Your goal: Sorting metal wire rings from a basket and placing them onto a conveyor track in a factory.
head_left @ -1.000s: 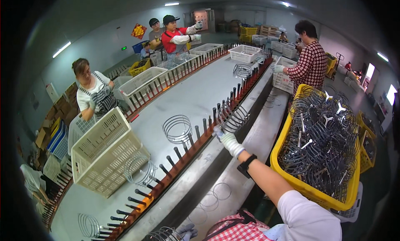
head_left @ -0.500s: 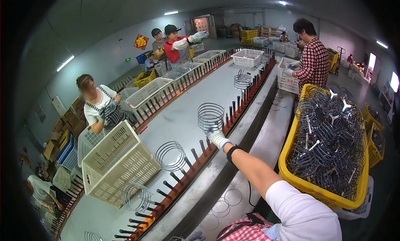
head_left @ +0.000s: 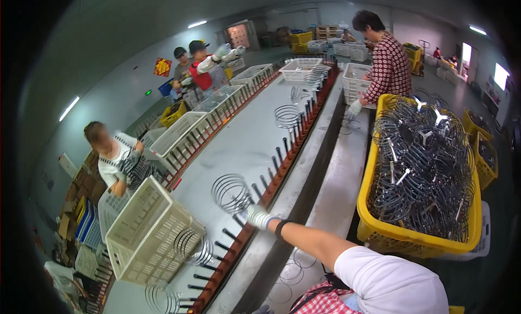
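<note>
My right arm stretches across the table edge, with a white gloved right hand (head_left: 258, 216) closed on the lower side of a dark wire coil (head_left: 230, 191) of several stacked rings. That coil stands beside the row of black pegs (head_left: 232, 234) and is slightly blurred. Nearer to me, another wire coil (head_left: 194, 245) sits by the pegs, and a further coil (head_left: 161, 299) lies at the lower edge. Beyond my hand a wire coil (head_left: 287, 116) stands along the same row. Only a sliver of my left hand (head_left: 264, 309) in a grey glove shows at the bottom; its fingers are hidden.
A yellow crate (head_left: 369, 219) heaped with black wire rings and silver three-armed pieces stands at my right. A white basket (head_left: 173, 227) rests tilted on the grey table (head_left: 217, 151). Loose rings (head_left: 293, 270) lie on the lower ledge. Co-workers stand across and at far right.
My right hand and its coil have moved nearer and left, as have the pegs and other coils. The co-worker at right now reaches down to the ledge. The view has shifted slightly.
</note>
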